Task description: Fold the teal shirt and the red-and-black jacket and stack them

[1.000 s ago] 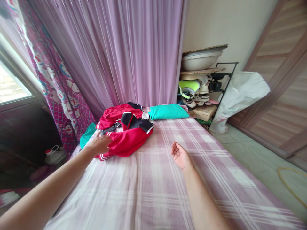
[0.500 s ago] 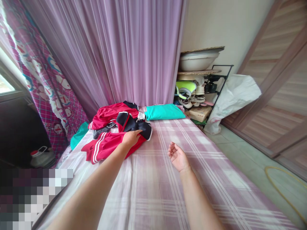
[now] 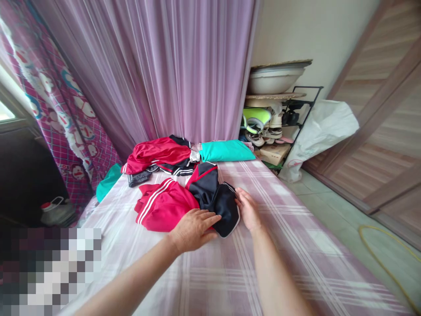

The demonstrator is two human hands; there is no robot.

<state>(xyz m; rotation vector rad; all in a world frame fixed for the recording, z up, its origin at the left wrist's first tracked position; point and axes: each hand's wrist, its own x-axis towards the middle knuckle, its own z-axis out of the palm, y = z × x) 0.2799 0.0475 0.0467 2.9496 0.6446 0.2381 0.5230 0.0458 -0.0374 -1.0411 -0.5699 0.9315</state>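
Observation:
A red and black jacket-like garment (image 3: 171, 206) with white stripes lies crumpled on the bed in front of me. My left hand (image 3: 197, 228) rests on it, fingers stretched out across the red and black cloth. At the right edge of the black part, my right hand (image 3: 248, 210) touches the cloth with its fingertips; its fingers look extended, not wrapped round anything. Behind lies a second red garment (image 3: 158, 153) with dark and white-striped trim, bunched near the curtain. To its right is a folded turquoise cloth (image 3: 226, 151).
The bed (image 3: 210, 281) has a purple and white checked sheet. A purple curtain (image 3: 184, 70) hangs behind it. On the right stand a rack (image 3: 305, 103) with basins and shoes, and a white bag (image 3: 324, 136). A yellow hose (image 3: 371, 252) lies on the floor.
The nearer red and black garment has moved toward me and to the right, along with my left hand. My right hand has come against its black edge.

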